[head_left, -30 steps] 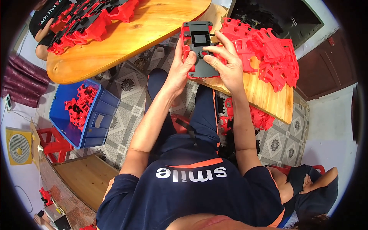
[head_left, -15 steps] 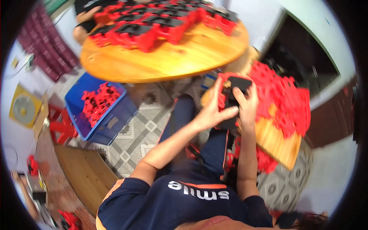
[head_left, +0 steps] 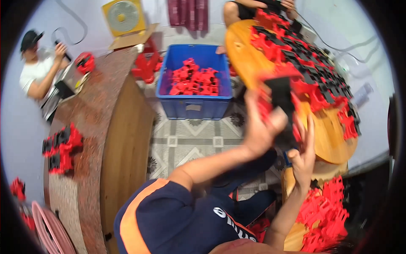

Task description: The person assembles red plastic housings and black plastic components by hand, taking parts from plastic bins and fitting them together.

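My left hand (head_left: 261, 133) is closed round a red plastic part with a black plate (head_left: 281, 95), lifted at the near edge of the round table. Motion blurs the part, so its details do not show. Close to its lower right side, my right hand (head_left: 303, 158) is open, with fingers spread and pointing up; whether a fingertip touches the part is hard to tell. Beyond the held part, many similar red-and-black parts (head_left: 315, 70) stand in packed rows. A heap of loose red parts (head_left: 325, 211) lies by my right forearm.
A blue bin (head_left: 194, 101) with red parts stands on the tiled floor. The oval wooden table (head_left: 241, 46) is at the right, with a person's knee behind it. At the left, a stone-topped counter (head_left: 86, 169) holds more parts (head_left: 63, 148), and a person in white (head_left: 40, 76) sits beyond.
The view has swung left, bringing the bin and counter toward the middle. My left hand has carried the part from above the red heap toward the table; my right hand has released it.
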`<state>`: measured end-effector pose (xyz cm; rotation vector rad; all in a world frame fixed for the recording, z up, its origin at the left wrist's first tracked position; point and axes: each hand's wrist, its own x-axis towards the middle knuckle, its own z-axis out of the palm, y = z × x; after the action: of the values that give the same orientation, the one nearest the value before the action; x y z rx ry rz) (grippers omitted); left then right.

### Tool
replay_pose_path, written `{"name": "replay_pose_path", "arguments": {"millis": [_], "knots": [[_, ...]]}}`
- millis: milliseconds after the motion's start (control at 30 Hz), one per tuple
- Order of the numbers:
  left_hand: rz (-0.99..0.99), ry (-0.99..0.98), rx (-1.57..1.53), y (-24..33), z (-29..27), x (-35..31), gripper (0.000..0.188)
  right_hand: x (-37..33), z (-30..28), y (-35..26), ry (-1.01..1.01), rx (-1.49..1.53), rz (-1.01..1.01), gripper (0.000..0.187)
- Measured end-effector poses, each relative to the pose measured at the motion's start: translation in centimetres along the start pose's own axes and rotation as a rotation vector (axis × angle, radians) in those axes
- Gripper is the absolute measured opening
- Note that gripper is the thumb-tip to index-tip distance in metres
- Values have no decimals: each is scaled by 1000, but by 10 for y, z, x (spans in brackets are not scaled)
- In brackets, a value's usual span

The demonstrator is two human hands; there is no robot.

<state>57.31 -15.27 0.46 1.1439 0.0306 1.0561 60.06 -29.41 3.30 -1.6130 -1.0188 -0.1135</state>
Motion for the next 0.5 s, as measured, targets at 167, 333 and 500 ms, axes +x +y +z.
{"name": "replay_pose_path", "arguments": {"millis": [167,333,500], "knots": [[195,291,-304,-23,-98,238,57,3,-27,35,324,-87,105,60],[-238,150,-286,-134,-121,467,38,-11,-51,45,449,-182,259,25],[-811,-241,-124,-231,-72,537,23,2,-57,43,447,-287,251,22]]}}
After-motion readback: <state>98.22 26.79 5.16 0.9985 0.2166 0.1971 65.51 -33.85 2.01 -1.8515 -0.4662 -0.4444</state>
